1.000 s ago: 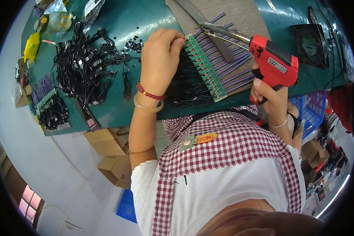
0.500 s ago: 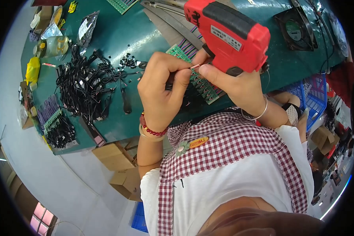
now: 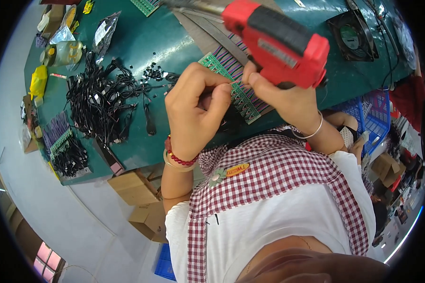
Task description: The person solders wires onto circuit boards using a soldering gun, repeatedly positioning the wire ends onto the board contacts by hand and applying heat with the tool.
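Observation:
My right hand (image 3: 292, 104) is wrapped round the grip of a red and black soldering gun (image 3: 281, 35), whose long metal tip points to the far left and is blurred. My left hand (image 3: 191, 108) is closed in a pinch on the end of a thin pinkish wire (image 3: 235, 82). Both hands hover over a long green circuit board (image 3: 247, 109) set with rows of parts and several purple and black wires. The right thumb and forefinger are just right of the left fingertips. What lies inside the left palm is hidden.
A tangled heap of black cables (image 3: 99, 101) covers the green table on the left, beside small black connectors (image 3: 156, 73). Finished-looking boards with wires (image 3: 63, 146) lie at the near left corner. A black fan (image 3: 352, 35) stands far right; a blue basket (image 3: 373, 118) is beside the table.
My right hand and the soldering gun have shifted slightly right, and the right fingertips have come away from the wire. My left hand still pinches it.

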A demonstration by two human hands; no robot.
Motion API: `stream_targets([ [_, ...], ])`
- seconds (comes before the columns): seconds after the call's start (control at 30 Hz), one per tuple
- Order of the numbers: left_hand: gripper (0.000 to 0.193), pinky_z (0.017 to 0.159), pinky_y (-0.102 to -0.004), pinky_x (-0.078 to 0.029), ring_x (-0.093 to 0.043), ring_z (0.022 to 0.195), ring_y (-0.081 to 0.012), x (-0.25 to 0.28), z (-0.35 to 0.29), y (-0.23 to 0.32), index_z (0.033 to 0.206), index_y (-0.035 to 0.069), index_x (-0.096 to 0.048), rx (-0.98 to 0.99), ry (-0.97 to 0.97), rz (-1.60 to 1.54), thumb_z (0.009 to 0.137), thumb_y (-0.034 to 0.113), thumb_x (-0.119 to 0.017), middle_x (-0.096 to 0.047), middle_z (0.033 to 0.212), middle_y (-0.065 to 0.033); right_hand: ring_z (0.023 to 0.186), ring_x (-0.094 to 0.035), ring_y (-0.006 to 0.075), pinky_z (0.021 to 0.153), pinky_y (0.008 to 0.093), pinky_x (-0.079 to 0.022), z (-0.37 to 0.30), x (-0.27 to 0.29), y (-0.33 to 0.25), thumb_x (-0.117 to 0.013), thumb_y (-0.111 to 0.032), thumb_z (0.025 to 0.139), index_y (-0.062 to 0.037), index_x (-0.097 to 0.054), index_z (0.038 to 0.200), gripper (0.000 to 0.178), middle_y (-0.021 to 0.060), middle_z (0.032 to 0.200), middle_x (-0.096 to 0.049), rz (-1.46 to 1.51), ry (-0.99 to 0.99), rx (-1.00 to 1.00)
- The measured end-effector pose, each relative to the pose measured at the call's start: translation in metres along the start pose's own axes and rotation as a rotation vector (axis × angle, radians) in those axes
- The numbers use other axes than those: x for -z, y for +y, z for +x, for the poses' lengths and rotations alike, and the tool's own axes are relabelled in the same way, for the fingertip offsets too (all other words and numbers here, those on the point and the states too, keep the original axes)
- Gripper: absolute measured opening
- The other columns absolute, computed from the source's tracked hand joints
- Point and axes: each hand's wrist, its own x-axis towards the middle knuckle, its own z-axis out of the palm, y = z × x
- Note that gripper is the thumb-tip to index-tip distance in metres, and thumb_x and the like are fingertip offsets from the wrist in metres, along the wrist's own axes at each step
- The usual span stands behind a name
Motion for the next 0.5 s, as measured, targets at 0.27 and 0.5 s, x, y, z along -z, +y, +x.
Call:
stream_targets([
  [0.27, 0.006, 0.049, -0.0224, -0.038, -0.048, 0.055, -0.0088, -0.006, -0.002, 0.000, 0.079, 0.000, -0.059, 0.044, 0.024, -0.008, 0.079, 0.000, -0.065, -0.053, 0.071, -0.0043, 0.074, -0.061, 0.0060, 0.066, 0.0232, -0.050, 0.000, -0.003, 0.002, -0.071, -0.003, 0.077, 0.0003, -0.062, 0.093, 0.018, 0.0023, 0.083, -0.066, -0.112, 0.008, 0.103],
  [0.5, 0.006, 0.052, -0.0226, -0.040, -0.052, 0.059, -0.0100, 0.000, -0.001, -0.001, 0.080, -0.001, -0.059, 0.118, -0.058, -0.142, 0.080, 0.000, -0.065, -0.054, 0.073, -0.0048, 0.074, -0.062, 0.0088, 0.068, 0.0247, -0.051, 0.008, 0.002, -0.004, -0.066, -0.002, 0.079, 0.0016, -0.061, 0.091, 0.014, 0.0022, 0.082, -0.065, 0.125, -0.038, -0.003],
])
